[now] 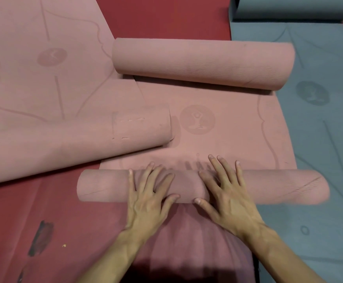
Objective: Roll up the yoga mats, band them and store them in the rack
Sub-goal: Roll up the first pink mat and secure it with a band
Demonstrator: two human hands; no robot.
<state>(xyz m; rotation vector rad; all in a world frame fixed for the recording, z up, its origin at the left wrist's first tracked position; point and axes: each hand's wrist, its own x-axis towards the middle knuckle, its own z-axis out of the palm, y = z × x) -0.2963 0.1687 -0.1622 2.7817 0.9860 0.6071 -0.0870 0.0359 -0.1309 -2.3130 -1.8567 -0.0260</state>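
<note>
While the left hand [148, 193] and right hand [227, 193] press on the middle of the near roll [284, 186] of the pink mat, the step in hand is judged to be rolling that mat away from the person; banding and racking are not yet begun. The fingers [220, 170] of both hands are spread wide and nearly straight, laid over the top of the roll with thumbs on its near face; nothing is gripped. The roll lies crosswise on the red floor [64, 221], directly under the palms, its two ends projecting well clear of the hands to left and right. The right end shows a slanting crease. To do this step well, pressure should be even across both hands, and the roll should be driven straight along the flat stretch [238, 139] so that the edges do not telescope. That stretch begins just beyond the fingertips and bears a round emblem [197, 119]. A second pink mat [44, 88] lies to the left, its curled edge [74, 144] overlapping the left margin of the flat stretch; it is likely to obstruct the roll and wants shifting first. A grey-blue mat [319, 139] lies to the right. At the far end a thick pink roll [203, 62] rests across the stretch; whether it belongs to the same mat cannot be told. No band or rack is in view.
</note>
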